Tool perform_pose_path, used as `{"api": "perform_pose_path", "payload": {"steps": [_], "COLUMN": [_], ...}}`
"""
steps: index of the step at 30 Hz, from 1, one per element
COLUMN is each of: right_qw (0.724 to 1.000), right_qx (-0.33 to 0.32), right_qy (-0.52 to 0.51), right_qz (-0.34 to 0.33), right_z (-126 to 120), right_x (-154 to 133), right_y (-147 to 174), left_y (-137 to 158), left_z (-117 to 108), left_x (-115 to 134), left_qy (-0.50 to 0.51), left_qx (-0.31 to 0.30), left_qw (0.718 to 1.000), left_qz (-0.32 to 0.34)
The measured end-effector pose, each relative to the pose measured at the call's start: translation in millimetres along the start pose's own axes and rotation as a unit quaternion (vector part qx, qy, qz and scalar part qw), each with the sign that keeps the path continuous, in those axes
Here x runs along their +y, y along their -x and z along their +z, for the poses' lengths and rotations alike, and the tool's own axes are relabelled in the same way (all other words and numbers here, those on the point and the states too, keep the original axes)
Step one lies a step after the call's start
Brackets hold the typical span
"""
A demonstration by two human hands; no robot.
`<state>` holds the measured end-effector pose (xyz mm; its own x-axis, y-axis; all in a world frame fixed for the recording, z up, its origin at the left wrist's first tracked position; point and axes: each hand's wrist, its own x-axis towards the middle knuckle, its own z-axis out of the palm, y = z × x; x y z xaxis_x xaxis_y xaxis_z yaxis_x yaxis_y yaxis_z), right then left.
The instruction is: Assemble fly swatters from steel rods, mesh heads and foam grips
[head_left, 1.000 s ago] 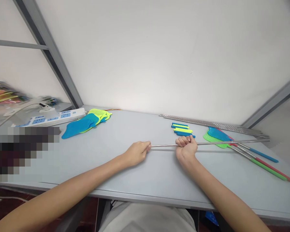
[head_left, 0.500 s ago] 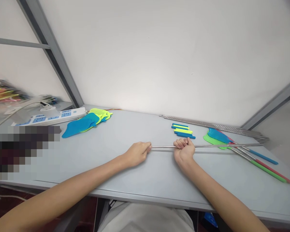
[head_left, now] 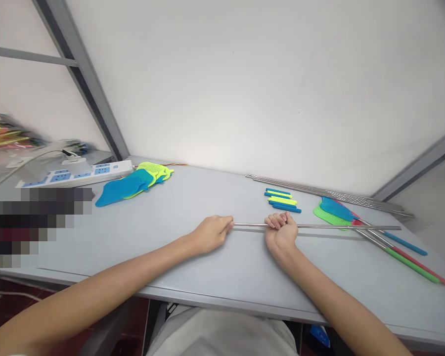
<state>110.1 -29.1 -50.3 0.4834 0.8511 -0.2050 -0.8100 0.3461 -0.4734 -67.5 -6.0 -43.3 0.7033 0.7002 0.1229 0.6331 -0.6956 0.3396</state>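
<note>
A thin metal rod (head_left: 333, 227) lies across both hands, just above the table. My left hand (head_left: 213, 233) pinches its left end, which is hidden in the fingers. My right hand (head_left: 282, 233), palm turned up, is closed around the rod farther right. Just behind that hand is a row of blue and yellow handle sleeves (head_left: 282, 201). The rod's free part passes over assembled fly swatters with blue, red and green handles (head_left: 411, 266). To the left are flat blue and yellow fly swatter heads (head_left: 128, 187), piled overlapping.
More metal rods (head_left: 330, 194) lie along the wall at the back right. A white power strip (head_left: 92, 173) with a plug in it stands at the back left. Grey frame posts (head_left: 92, 84) rise at both sides. A pixelated patch covers the table's left part.
The rod's right end has dipped slightly toward the table's front. My right hand has shifted very little to the left; both hands keep their hold. The camera view has moved slightly.
</note>
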Motion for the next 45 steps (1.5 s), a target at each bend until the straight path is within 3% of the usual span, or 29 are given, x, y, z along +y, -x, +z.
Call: {"api": "perform_pose_path", "payload": {"steps": [45], "right_qw": [1.000], "right_qx": [0.006], "right_qy": [0.020], "right_qz": [0.014], "right_z": [-2], "right_x": [5], "right_y": [6], "left_y": [2], "left_z": [-1], "left_x": [9], "left_qy": [0.012], "left_qx": [-0.011], "left_qw": [1.000], "left_qz": [0.004]}}
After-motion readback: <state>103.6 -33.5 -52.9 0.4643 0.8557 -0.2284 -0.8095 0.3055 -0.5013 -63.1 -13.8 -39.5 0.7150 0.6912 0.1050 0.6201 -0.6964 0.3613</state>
